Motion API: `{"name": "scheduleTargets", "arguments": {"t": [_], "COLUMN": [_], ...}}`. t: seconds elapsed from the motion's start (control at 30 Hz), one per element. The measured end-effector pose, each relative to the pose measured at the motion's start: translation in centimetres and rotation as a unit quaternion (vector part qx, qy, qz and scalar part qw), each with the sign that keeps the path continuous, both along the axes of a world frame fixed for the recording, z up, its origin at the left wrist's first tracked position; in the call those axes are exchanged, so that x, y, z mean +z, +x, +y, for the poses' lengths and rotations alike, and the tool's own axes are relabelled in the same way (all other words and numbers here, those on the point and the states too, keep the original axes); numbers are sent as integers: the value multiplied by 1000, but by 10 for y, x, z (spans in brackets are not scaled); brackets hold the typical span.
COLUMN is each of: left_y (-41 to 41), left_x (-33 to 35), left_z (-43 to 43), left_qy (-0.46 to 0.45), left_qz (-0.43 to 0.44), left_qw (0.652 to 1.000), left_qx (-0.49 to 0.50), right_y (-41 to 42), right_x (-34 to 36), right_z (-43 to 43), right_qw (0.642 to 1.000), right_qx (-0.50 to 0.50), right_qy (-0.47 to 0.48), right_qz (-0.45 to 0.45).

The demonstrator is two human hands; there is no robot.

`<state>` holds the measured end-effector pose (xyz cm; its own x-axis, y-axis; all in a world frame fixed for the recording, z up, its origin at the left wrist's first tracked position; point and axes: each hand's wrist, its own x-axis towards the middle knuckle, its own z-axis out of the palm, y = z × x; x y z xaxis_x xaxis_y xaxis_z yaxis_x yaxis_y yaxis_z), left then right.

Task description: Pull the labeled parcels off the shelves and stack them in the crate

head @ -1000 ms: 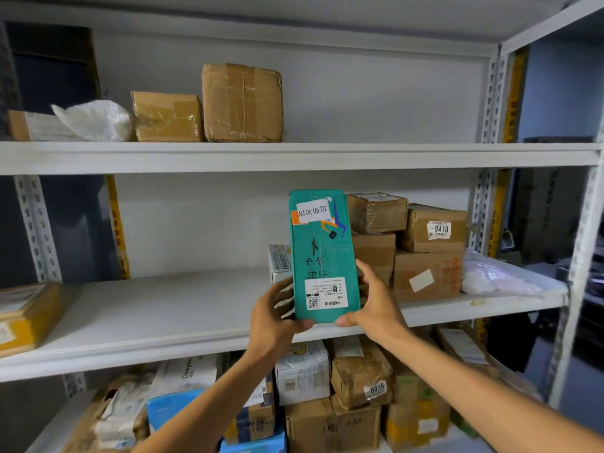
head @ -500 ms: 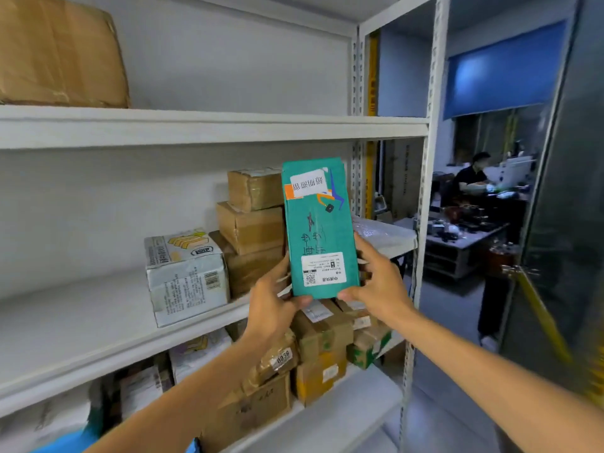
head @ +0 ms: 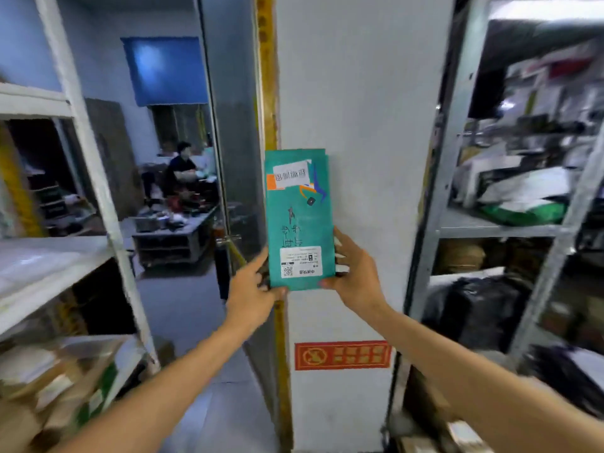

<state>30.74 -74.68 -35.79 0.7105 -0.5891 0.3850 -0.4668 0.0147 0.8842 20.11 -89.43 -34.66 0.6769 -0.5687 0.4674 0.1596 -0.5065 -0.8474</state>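
The teal parcel (head: 299,220) is held upright before the white pillar (head: 359,93), its lower edge clasped from either side by the left hand (head: 253,289) and the right hand (head: 354,273), apparently so that its labels are kept in sight; no crate is seen.

Red, likely warning, sign (head: 342,355) on pillar (head: 359,93)

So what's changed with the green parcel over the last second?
The person has turned right, carrying the green parcel away from the shelves, now at the left, to in front of a white pillar. Nothing taken or let go: left hand and right hand still grip its lower end, parcel upright, labels facing the camera.
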Motion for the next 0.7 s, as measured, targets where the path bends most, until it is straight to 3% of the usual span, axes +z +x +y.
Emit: {"name": "scheduleTargets", "arguments": {"t": [0.37, 0.7], "left_y": [-49, -114], "left_x": [6, -11], "left_z": [-192, -314], "left_qy": [36, 58], "left_qz": [-25, -4], "left_qw": [973, 890], "left_qx": [-225, -451], "right_y": [-108, -195], "right_x": [-11, -21], "right_z": [-128, -167], "right_qw": [963, 881], "right_qx": [-268, -468], "right_qy": [7, 35], "right_qz": [27, 61]}}
